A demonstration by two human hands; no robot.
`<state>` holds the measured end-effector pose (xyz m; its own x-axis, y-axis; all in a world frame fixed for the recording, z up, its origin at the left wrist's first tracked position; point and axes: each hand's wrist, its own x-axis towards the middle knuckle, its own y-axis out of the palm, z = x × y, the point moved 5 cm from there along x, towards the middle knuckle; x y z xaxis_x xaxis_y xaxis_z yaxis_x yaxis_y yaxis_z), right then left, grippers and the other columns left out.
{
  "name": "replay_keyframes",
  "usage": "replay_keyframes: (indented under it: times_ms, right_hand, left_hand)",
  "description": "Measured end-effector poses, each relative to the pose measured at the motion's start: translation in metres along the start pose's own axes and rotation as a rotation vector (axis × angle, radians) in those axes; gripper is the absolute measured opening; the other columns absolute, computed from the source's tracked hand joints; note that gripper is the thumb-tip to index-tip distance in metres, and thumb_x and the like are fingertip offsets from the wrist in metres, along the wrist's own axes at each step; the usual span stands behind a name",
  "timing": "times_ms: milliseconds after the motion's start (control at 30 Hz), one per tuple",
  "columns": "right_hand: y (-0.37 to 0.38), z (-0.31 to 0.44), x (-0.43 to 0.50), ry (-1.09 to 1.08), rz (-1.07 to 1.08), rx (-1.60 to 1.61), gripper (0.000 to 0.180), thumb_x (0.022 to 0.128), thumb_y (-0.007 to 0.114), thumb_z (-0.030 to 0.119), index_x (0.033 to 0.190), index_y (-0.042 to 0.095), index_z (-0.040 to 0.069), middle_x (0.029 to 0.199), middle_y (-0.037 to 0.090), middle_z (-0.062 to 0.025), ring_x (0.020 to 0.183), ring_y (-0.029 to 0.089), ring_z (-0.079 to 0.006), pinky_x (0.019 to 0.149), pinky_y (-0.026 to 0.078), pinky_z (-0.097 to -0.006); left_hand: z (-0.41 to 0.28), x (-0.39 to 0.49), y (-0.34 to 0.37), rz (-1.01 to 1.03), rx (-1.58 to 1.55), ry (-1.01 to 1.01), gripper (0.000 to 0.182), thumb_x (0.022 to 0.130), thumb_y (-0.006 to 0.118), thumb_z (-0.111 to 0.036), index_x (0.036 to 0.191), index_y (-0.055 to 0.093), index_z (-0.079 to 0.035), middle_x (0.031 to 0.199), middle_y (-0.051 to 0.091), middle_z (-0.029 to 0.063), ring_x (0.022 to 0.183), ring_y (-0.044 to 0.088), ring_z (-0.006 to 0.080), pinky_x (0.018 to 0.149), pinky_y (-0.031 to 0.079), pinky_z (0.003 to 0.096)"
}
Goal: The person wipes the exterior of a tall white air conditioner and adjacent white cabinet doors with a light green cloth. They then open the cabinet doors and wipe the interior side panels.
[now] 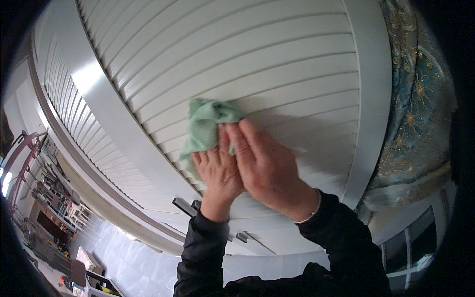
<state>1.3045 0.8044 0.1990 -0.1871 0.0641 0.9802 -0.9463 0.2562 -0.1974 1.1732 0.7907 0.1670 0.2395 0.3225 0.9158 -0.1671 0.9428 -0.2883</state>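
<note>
A light green cloth (203, 128) lies bunched against a white louvred cabinet door (237, 55). My left hand (219, 169) is laid over the lower part of the cloth, fingers pointing up, pressing it to the slats. Close beside it and partly overlapping it, my right hand (265, 169) has its fingertips on the cloth's right edge, the fingers held together. Part of the cloth is hidden beneath both hands. A thin bracelet (313, 211) circles my right wrist.
A second louvred door (85, 118) adjoins on the left. Dark handles (183, 206) stick out below my left hand. An embroidered curtain (412, 107) hangs at the right, above a window (412, 241). Hangers (55, 182) and grey floor tiles (130, 256) show at lower left.
</note>
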Motion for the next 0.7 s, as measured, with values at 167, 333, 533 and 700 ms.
replay_keyframes:
  times_ms: [167,333,533,700]
  right_hand:
    - [0.046,0.036,0.006,-0.151,-0.019,-0.021,0.049,0.084,0.062,0.014,0.13,0.056,-0.004,0.122,0.054,-0.0164,0.092,0.065,-0.0226,0.071,0.055,-0.0284]
    - [0.072,0.049,0.0,-0.064,-0.043,0.085,0.052,0.086,0.068,0.022,0.13,0.056,-0.003,0.119,0.055,-0.0155,0.087,0.063,-0.0209,0.071,0.054,-0.0301]
    - [0.059,0.035,-0.021,-0.003,-0.122,0.159,0.042,0.089,0.065,0.018,0.122,0.057,-0.008,0.11,0.056,-0.0159,0.091,0.062,-0.0244,0.075,0.055,-0.0358]
    - [0.016,0.009,-0.046,0.021,-0.1,0.062,0.045,0.081,0.075,0.02,0.117,0.063,-0.004,0.112,0.06,-0.0147,0.089,0.066,-0.025,0.069,0.055,-0.033]
  left_hand:
    - [0.062,-0.04,0.0,-0.001,0.181,-0.068,0.075,0.091,0.057,-0.033,0.153,0.027,-0.003,0.156,0.03,0.0185,0.145,0.025,0.0408,0.116,0.012,0.0571]
    - [0.081,-0.063,0.012,0.01,0.177,-0.143,0.07,0.093,0.053,-0.036,0.152,0.031,-0.006,0.156,0.03,0.0173,0.145,0.026,0.04,0.116,0.015,0.0549]
    - [0.055,-0.065,0.031,0.018,0.114,-0.153,0.066,0.093,0.052,-0.037,0.149,0.037,-0.008,0.154,0.034,0.0168,0.143,0.028,0.0389,0.115,0.018,0.0532]
    - [-0.01,-0.069,0.04,0.027,0.034,-0.131,0.062,0.093,0.051,-0.038,0.148,0.041,-0.009,0.153,0.037,0.0164,0.143,0.031,0.038,0.115,0.02,0.0518]
